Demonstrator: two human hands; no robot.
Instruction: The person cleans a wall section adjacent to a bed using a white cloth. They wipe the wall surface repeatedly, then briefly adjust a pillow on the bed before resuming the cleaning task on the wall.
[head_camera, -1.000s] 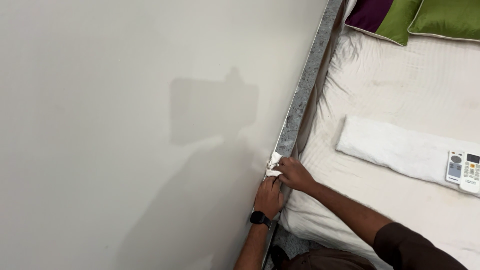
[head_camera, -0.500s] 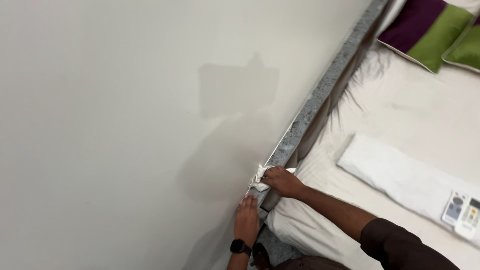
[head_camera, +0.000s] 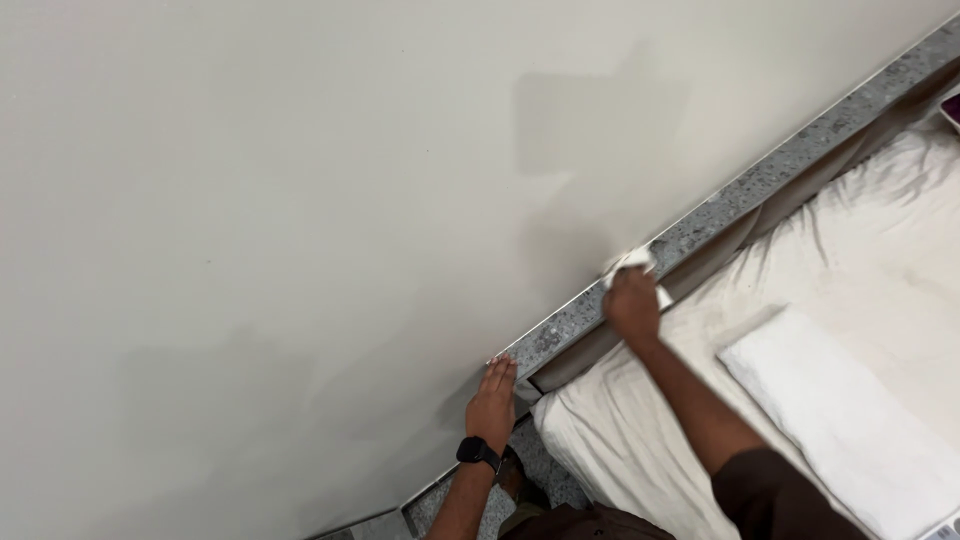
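Here, one speckled grey stone ledge (head_camera: 740, 195), running as a narrow strip along the foot of a plain off-white wall (head_camera: 300, 180), from lower left to upper right. Its outer edge borders a bed (head_camera: 880, 250) covered in a cream sheet; a shadowed gap lies between ledge and mattress. The wall above is bare and broad, and the ledge beyond the cloth runs uncovered to the upper right corner.

One small white cloth (head_camera: 632, 264), crumpled (mostly hidden under the fingers), pressed on the ledge at about its mid-length. Right hand (head_camera: 632, 305): closed over the cloth, knuckles up. Left hand (head_camera: 492, 402): flat and spread, fingers together, resting against the wall at the ledge's lower end, holding nothing; a dark wristwatch (head_camera: 479, 452) on its wrist.

One folded white towel (head_camera: 830, 420), lying on the bed well apart from both hands.
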